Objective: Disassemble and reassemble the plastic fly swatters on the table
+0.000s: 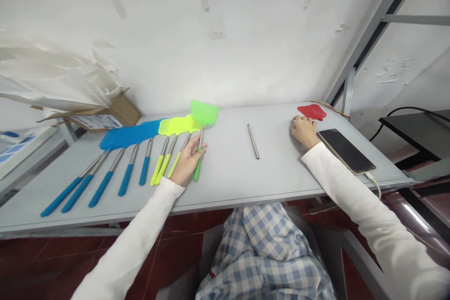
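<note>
My left hand [189, 159] is closed around the handle of a green fly swatter [204, 113], whose head points toward the wall. Close by on its left lie several yellow fly swatters [179, 125], their heads overlapping. Farther left is a row of several blue fly swatters [133, 135] with metal shafts. My right hand [304, 130] rests on the table with fingers curled; what they hold, if anything, is hidden. Just beyond it is a red fly swatter head [312, 112]. A bare metal rod [253, 141] lies between my hands.
A black-screened phone [347, 151] with a white cable lies by my right wrist. An opened cardboard box [105, 115] stands at the back left. The grey table [225, 173] meets the white wall behind. A metal frame [372, 28] rises at the right.
</note>
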{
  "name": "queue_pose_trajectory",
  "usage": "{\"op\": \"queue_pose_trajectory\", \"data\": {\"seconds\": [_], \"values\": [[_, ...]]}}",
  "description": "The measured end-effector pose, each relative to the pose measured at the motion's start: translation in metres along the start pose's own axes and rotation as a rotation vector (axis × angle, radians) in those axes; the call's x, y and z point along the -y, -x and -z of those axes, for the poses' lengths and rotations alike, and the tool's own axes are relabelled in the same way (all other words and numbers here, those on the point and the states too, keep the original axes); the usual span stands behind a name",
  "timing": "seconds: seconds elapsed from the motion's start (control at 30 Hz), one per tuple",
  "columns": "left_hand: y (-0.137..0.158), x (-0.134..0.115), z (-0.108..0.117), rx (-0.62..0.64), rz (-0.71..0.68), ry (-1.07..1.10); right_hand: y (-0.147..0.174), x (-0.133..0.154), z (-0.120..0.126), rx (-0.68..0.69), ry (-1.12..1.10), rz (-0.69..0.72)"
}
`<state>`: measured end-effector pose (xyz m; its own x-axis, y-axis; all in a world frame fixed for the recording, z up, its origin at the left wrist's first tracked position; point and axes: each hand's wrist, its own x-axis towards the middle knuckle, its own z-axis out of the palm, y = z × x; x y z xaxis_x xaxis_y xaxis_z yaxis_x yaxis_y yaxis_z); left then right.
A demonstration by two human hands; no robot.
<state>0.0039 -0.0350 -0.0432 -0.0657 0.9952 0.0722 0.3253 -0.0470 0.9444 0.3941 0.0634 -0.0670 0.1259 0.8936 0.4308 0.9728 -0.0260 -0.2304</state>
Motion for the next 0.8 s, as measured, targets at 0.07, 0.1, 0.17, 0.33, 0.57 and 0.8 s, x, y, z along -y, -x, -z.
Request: {"op": "queue_pose_trajectory", "data": {"seconds": [0.07, 0.1, 0.17, 0.33, 0.57, 0.8], "values": [[0.000, 0.003, -0.001, 0.021, -0.021, -0.008, -0.001, 0.003, 0.003, 0.052, -0.034, 0.027], [-0.001, 0.005, -0.001, 0.034, -0.020, -0.038, -0.001, 0.006, 0.005, 0.084, -0.051, 0.042], [-0.004, 0.010, 0.000, 0.042, -0.021, -0.149, -0.001, 0.011, 0.010, 0.138, -0.098, 0.079], [-0.005, 0.012, 0.001, -0.044, -0.141, -0.565, 0.002, 0.023, 0.019, 0.187, -0.258, 0.209], [0.003, 0.000, 0.011, -0.006, -0.003, -0.874, 0.001, 0.009, 0.007, 0.088, -0.039, 0.151], [-0.012, 0.014, 0.032, -0.067, -0.006, -0.903, -0.003, 0.004, 0.008, 0.066, -0.046, 0.020]]}}
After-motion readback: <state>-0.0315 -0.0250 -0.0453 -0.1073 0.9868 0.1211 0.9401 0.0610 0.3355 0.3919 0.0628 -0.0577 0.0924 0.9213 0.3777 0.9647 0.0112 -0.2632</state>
